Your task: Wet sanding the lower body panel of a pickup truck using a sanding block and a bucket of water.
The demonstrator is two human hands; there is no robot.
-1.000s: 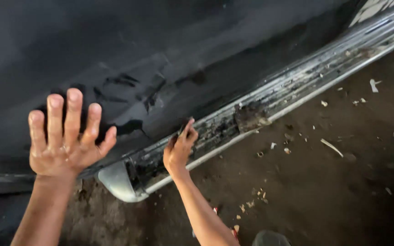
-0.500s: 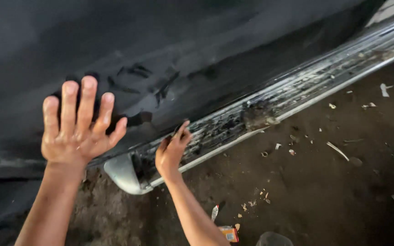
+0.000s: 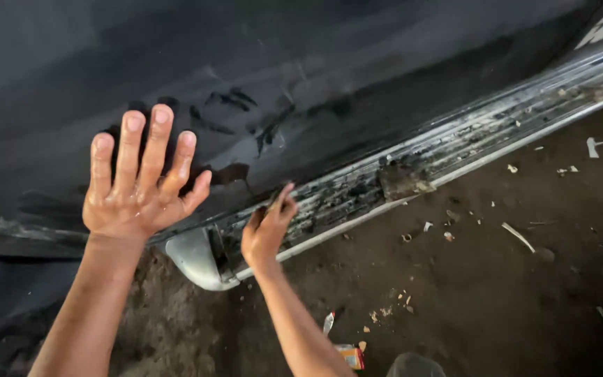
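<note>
My left hand (image 3: 137, 185) lies flat with fingers spread against the dark, scuffed car body panel (image 3: 329, 63). Below it runs a metal side step (image 3: 483, 136), dirty and worn, with a rounded grey end cap (image 3: 193, 258). My right hand (image 3: 265, 229) rests on the step close to that end cap. Its fingers are pinched around a thin dark piece (image 3: 278, 197) that touches the step's ribbed top; I cannot tell what the piece is. A torn dark patch (image 3: 399, 181) sits on the step to the right of my hand.
The brown dirt floor (image 3: 497, 293) is strewn with pale scraps and chips. A small orange box (image 3: 349, 356) and a small tube (image 3: 328, 322) lie near my right forearm. A grey rounded shape (image 3: 413, 364) shows at the bottom edge.
My right hand has slid a little along the step toward its end cap. My left hand stays spread on the panel. The view has shifted slightly.
</note>
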